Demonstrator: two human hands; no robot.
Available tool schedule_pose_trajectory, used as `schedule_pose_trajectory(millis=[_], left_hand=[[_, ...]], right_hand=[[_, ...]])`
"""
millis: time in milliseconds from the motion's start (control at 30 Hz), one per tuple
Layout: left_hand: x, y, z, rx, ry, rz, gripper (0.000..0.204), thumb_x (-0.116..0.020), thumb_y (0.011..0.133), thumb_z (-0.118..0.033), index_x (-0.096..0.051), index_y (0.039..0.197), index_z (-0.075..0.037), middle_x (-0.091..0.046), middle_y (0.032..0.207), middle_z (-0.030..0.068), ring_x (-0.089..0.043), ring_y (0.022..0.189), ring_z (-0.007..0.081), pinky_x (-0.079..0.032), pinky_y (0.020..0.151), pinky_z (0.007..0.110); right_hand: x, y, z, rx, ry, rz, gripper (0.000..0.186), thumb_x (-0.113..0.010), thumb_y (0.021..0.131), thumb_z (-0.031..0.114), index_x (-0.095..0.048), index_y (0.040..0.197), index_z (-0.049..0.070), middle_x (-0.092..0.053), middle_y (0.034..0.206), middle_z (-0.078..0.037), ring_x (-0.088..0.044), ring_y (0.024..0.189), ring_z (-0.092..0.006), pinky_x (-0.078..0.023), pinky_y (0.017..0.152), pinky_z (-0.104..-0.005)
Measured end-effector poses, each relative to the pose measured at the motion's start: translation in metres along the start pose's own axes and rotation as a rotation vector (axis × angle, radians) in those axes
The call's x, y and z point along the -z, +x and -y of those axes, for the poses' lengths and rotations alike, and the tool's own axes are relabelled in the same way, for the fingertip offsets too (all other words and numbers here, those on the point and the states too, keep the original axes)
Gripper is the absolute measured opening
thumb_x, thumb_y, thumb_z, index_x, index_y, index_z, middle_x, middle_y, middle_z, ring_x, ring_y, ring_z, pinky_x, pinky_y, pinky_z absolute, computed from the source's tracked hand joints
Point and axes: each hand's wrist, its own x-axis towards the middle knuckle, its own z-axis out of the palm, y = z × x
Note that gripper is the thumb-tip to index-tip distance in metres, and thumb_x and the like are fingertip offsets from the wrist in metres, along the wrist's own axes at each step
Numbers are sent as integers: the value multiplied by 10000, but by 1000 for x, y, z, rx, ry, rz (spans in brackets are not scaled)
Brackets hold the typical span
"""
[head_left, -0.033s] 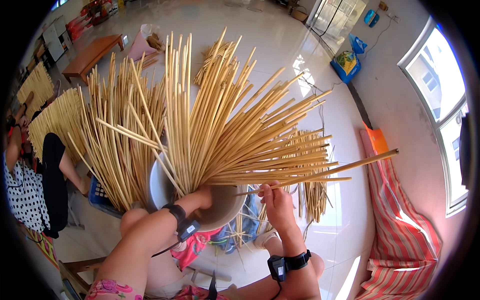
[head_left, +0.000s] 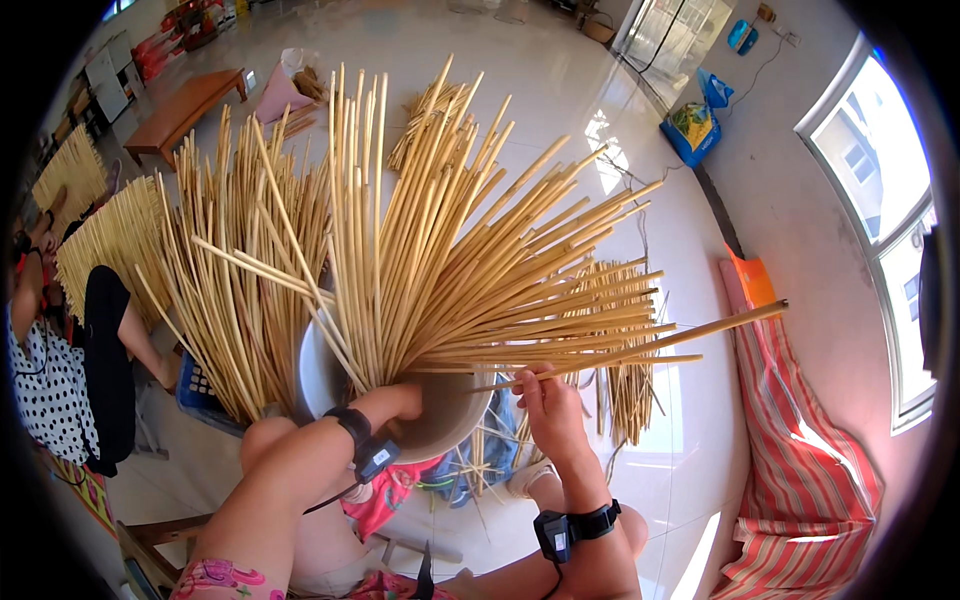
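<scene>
- Bands with small boxes (head_left: 556,536) circle both wrists, probably strapped there to leave the palms free.
- Right hand (head_left: 553,412): thumb and fingertips clamped together on one long stick (head_left: 730,322) near its near end, which points over the bucket; the rest slants far right, seemingly kept clear of the others.
- Left hand (head_left: 402,401): reaches into the bucket's mouth; its fingers are hidden, so I cannot tell whether they grip anything.
- White bucket (head_left: 462,418), near centre: its wall seems to prop the fanned sticks (head_left: 440,270), whose lower ends sit inside.
- Blue basket (head_left: 203,392), left: apparently holds another bunch (head_left: 250,260) upright.
- Floor beyond, right: a loose bundle (head_left: 630,385).
- Far left: a brown bench (head_left: 186,110).
</scene>
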Motion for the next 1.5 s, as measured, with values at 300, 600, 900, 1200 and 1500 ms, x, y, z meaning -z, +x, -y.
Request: schedule_pose_trajectory(millis=[300,600,900,1200,1500], left_hand=[[74,-58,-20,-475,-841,-256,301,-499,894,-123,-553,1179,-41,-638,1033,170,-603,993,292,-460,863,352],[99,-96,-35,-326,-490,-453,198,-531,906,-229,-614,964,-59,-639,926,166,-604,887,352,-474,755,400],[100,-91,-49,-549,-738,-570,247,-483,945,-233,-552,1094,-48,-611,947,175,-595,873,355,-469,758,403],[100,-91,-56,-630,-679,-810,206,-457,961,-214,-505,1053,-36,-592,936,203,-573,876,397,-451,744,460],[93,-83,-38,-437,-508,-543,218,-455,950,-255,-509,973,-45,-587,870,195,-568,816,410,-444,693,480]], right_hand=[[-14,2,-6,-82,159,228,249,-500,955,177,-620,959,-40,-639,827,-126,-617,710,-200,-495,669,-300],[2,8,15,27,104,-276,212,-555,944,194,-566,973,-16,-602,654,-73,-542,567,-157,-435,548,-289],[16,4,17,86,429,-325,180,-495,976,153,-563,887,12,-537,691,1,-427,554,-34,-329,483,-189],[-3,-4,30,113,352,-256,221,-448,992,157,-567,858,27,-519,668,2,-435,567,-52,-341,500,-198],[47,5,24,154,618,-652,288,-389,1018,238,-479,791,85,-304,600,56,-249,502,-31,-202,448,-199]])
